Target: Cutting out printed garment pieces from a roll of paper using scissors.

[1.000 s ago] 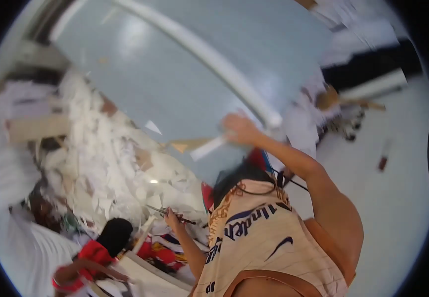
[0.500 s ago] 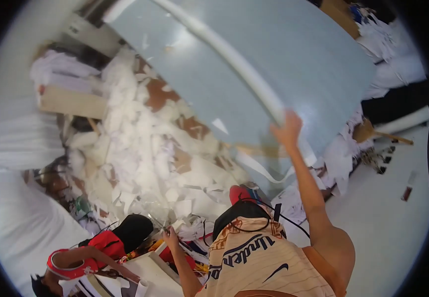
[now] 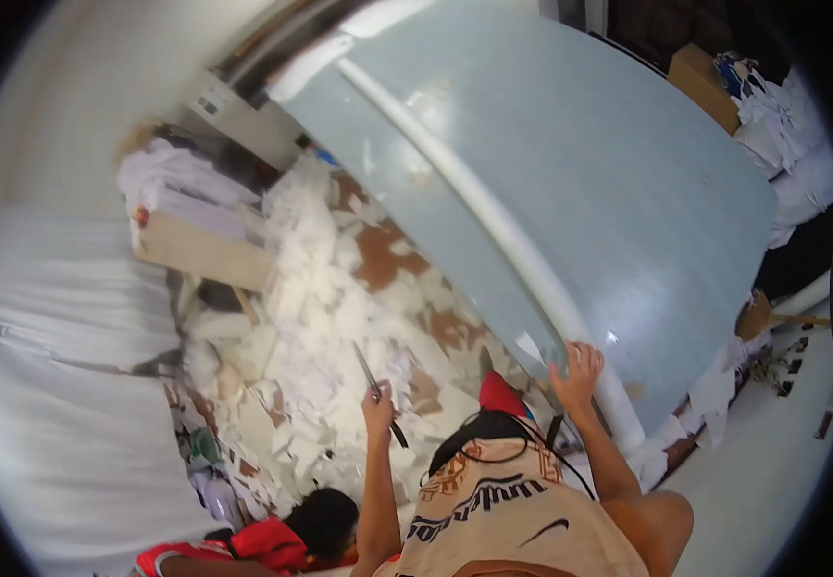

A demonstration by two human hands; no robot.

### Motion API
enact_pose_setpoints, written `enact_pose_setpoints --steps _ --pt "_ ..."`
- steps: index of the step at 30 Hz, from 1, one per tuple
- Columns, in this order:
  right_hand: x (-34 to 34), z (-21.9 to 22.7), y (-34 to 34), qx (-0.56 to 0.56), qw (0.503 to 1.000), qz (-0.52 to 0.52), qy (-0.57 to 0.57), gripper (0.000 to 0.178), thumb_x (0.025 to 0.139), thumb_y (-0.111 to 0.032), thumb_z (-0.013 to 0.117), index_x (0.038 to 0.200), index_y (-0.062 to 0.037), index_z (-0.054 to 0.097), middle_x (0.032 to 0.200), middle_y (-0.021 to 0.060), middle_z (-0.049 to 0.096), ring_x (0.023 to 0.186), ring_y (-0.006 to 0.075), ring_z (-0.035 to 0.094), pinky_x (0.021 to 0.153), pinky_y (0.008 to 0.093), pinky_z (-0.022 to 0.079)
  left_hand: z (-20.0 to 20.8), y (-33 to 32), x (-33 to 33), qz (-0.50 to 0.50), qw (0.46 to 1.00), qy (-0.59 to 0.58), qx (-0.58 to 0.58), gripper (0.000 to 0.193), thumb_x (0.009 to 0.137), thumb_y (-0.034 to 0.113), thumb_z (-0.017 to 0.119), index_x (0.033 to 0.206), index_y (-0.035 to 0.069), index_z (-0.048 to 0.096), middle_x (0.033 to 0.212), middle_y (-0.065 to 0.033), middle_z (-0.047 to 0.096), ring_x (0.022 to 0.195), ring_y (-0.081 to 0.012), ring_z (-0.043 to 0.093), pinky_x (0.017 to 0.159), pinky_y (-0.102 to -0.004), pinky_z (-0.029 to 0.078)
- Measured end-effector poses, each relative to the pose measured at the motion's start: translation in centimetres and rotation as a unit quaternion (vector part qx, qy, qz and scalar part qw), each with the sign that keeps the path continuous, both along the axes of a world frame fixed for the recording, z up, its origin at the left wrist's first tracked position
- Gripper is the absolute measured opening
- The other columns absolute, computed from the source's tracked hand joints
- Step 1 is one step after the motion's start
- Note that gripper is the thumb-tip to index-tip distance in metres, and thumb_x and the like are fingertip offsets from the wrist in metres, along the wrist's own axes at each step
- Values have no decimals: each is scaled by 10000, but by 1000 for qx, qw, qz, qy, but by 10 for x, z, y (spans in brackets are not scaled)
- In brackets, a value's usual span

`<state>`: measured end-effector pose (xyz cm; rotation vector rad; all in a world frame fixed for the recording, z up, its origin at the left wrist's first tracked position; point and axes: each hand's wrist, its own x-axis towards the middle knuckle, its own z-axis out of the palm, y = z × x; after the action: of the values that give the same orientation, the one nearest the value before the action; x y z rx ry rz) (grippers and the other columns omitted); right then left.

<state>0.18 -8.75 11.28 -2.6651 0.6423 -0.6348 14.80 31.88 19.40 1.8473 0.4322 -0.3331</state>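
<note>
My left hand [image 3: 376,409] is closed around what looks like a knife [image 3: 366,370]; its long narrow blade points away from me and its dark handle end sticks out below my fist. It is above the scrap-covered floor, apart from the table. My right hand [image 3: 578,375] lies on the near part of a long white roll [image 3: 493,216] of sheet material, fingers stretched out and thumb apart. The roll lies lengthwise along the pale blue-grey table [image 3: 647,192]. A small white scrap [image 3: 530,346] is on the table beside the roll, left of my right hand.
White and brown scraps [image 3: 320,298] heap over the floor left of the table. A person in a red top [image 3: 267,548] is low at the lower left. A beige board [image 3: 205,250] and white-covered bulk [image 3: 70,385] stand left; a cardboard box [image 3: 703,88] is far right.
My left hand with the knife has come up and forward from low beside the other person. My right hand's fingers now lie stretched on the roll. The view has shifted.
</note>
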Motion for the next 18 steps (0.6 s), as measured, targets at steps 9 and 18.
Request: enact_pose_setpoints --steps 9,18 --pt "282 16 45 173 966 -41 190 933 647 -269 843 1459 -85 422 1312 178 543 1218 394 508 995 518 423 49 -24 255 -104 994 -25 3 244 985 215 660 1146 34 637 570 35 458 433 -68 442 425 -261 448" --pt "378 -10 98 98 987 -25 124 963 615 -119 782 1490 -67 384 1207 181 539 1113 394 548 925 483 471 -52 -63 548 -122 983 -134 -5 303 921 304 746 1018 23 686 642 -20 578 456 -106 498 420 -282 407"
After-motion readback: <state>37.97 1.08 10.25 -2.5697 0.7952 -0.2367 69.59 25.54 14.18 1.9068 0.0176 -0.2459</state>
